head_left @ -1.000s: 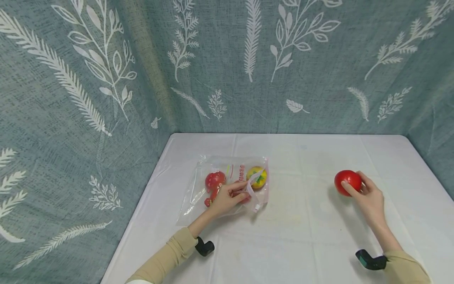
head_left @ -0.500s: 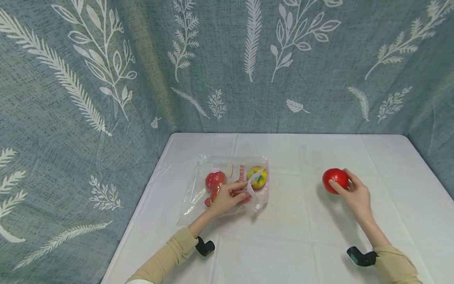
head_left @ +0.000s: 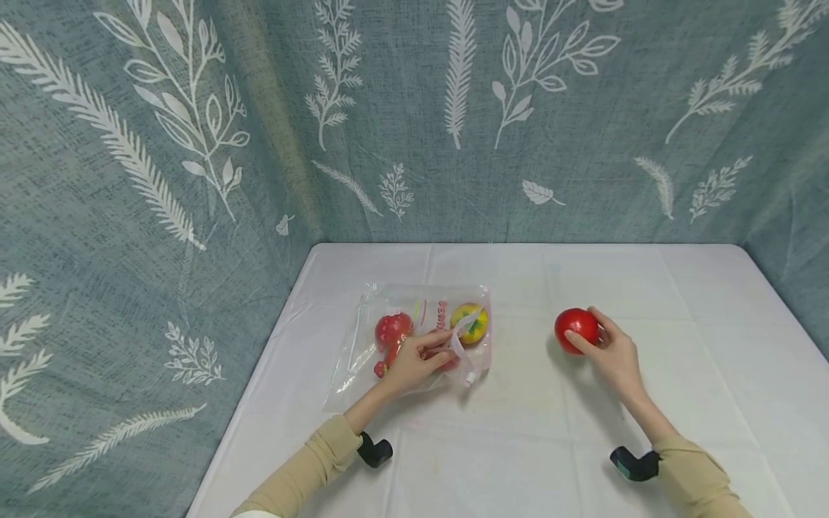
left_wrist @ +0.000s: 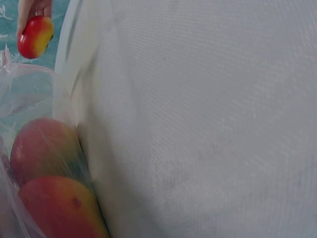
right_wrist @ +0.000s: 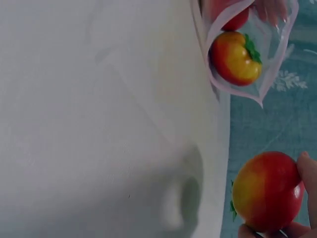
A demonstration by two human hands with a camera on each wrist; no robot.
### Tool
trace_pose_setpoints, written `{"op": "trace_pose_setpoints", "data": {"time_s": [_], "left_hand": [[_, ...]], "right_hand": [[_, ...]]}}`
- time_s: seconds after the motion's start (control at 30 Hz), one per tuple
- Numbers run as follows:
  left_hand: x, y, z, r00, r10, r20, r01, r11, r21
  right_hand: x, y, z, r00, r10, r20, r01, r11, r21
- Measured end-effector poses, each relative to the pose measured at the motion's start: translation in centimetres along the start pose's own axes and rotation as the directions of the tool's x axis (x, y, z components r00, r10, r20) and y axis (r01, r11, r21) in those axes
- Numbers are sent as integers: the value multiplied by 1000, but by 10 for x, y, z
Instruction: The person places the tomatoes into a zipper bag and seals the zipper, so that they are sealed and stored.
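A clear zip bag (head_left: 352, 378) lies on the table with its pink-edged mouth facing right. My left hand (head_left: 413, 363) pinches the upper layer by the mouth, which gapes in the right wrist view. Inside are a red round fruit (head_left: 391, 329) and, near the opening, a yellow-and-red tomato (right_wrist: 235, 58) with green leaves. Other red pieces are partly hidden by the left hand. To the right, my right hand (head_left: 615, 356) grips a red-and-yellow tomato (head_left: 576, 331) between thumb and fingers, held above the table, its green leaves showing in the right wrist view.
The table (head_left: 505, 460) has a white cloth. A patterned blue-green curtain (head_left: 414, 129) hangs behind it and along the left side. Black wrist-camera mounts (head_left: 374, 450) stick out by both sleeves.
My right hand has carried the tomato leftward toward the bag. The left hand keeps its pinch on the bag in the same place.
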State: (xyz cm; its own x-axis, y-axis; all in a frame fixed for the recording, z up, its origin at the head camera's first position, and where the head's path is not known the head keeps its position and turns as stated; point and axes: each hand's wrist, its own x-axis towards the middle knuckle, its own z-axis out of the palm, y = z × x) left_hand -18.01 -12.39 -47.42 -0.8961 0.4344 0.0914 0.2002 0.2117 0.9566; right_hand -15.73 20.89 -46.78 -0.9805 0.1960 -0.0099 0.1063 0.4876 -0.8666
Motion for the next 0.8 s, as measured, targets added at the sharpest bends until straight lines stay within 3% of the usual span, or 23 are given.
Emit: {"op": "trace_pose_setpoints", "data": {"time_s": [0.27, 0.5, 0.8], "left_hand": [[-6, 26, -1, 1000, 21, 12, -21, 999, 31], [-1, 0, 0, 1000, -17, 3, 17, 1000, -6], [0, -3, 0, 1000, -4, 11, 4, 1000, -16]], "right_hand": [[1, -9, 11, 998, -17, 55, 16, 1000, 20], [1, -11, 19, 997, -17, 74, 15, 999, 33], [3, -13, 29, 994, -39, 99, 34, 998, 51]]}}
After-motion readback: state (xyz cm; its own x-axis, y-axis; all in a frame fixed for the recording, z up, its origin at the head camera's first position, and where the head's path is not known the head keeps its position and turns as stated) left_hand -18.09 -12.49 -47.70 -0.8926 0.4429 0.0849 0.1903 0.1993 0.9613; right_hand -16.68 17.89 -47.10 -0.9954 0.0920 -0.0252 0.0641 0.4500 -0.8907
